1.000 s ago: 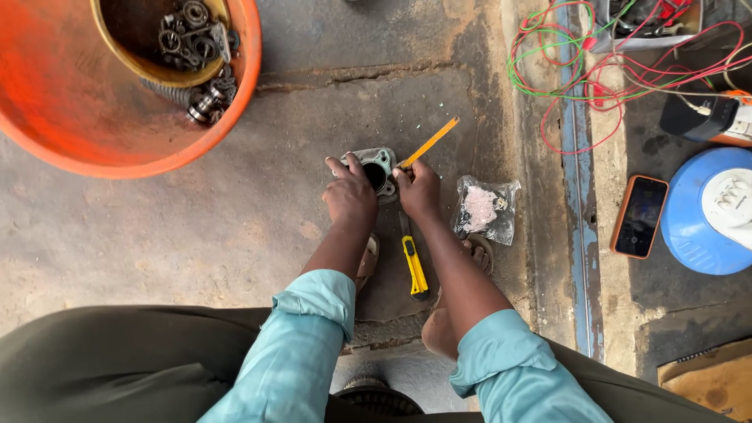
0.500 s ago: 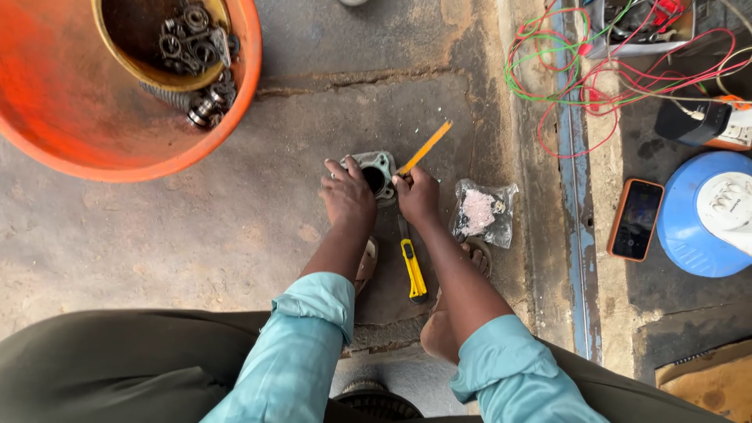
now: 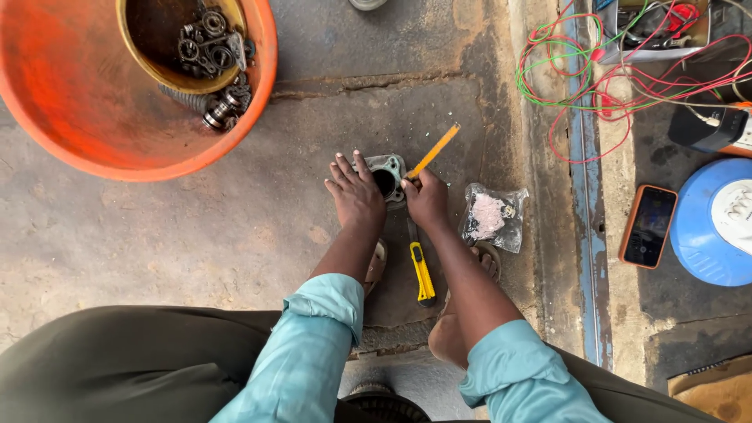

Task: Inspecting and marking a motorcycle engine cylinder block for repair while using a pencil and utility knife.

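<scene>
A grey metal part with a round bore (image 3: 387, 175) lies on the concrete floor. My left hand (image 3: 356, 196) rests flat on its left side, fingers spread, pressing it down. My right hand (image 3: 427, 202) grips a yellow pencil-like tool (image 3: 433, 150) whose lower end meets the part's right edge. A yellow utility knife (image 3: 421, 266) lies on the floor between my forearms, just below the hands.
An orange basin (image 3: 94, 117) at top left holds a yellow bowl (image 3: 178, 47) with several metal bearings and gears. A clear plastic bag with pink contents (image 3: 491, 216) lies right of my hand. Farther right are a phone (image 3: 648, 225), a blue round lid (image 3: 717, 223) and tangled coloured wires (image 3: 595, 70).
Both hands stay on the metal part; the hands and pencil have barely shifted. The camera view has moved slightly.
</scene>
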